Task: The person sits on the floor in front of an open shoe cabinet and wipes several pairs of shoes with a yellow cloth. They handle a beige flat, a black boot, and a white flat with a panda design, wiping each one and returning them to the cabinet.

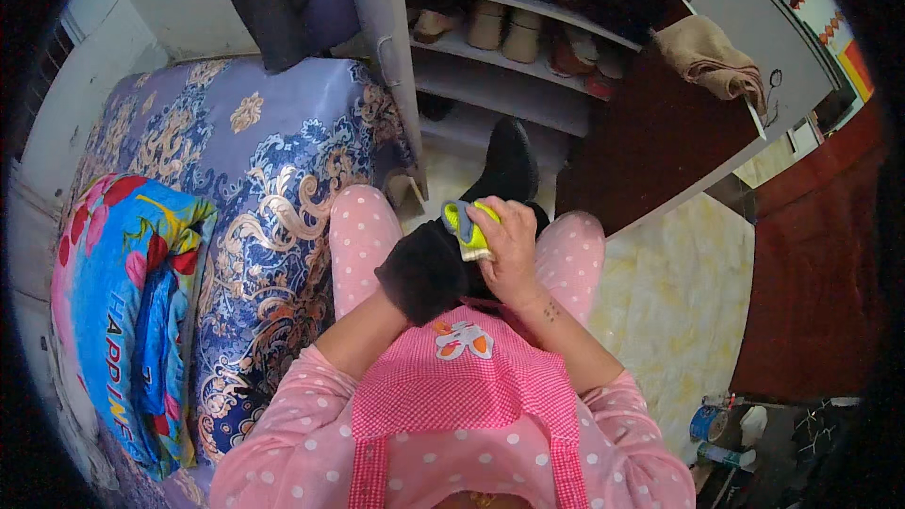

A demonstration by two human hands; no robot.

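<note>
A black, fuzzy-topped boot (426, 269) is pulled over my left hand, which is hidden inside it past the wrist. The boot lies across my lap, and its far part is partly covered. My right hand (512, 250) is closed round a folded bright yellow and grey cloth (473, 229) with a white edge, against the boot's side. Just beyond my knees, another black boot (509, 158) points away from me. The pink checked apron (429, 386) covers my lap below both hands.
An open cabinet with shoes on its shelves (551, 113) stands ahead. Its door (650, 155) swings out at the right, with a brown towel (712, 55) over the top. At left, a patterned bed (283, 188) bears a folded bright blanket (123, 292).
</note>
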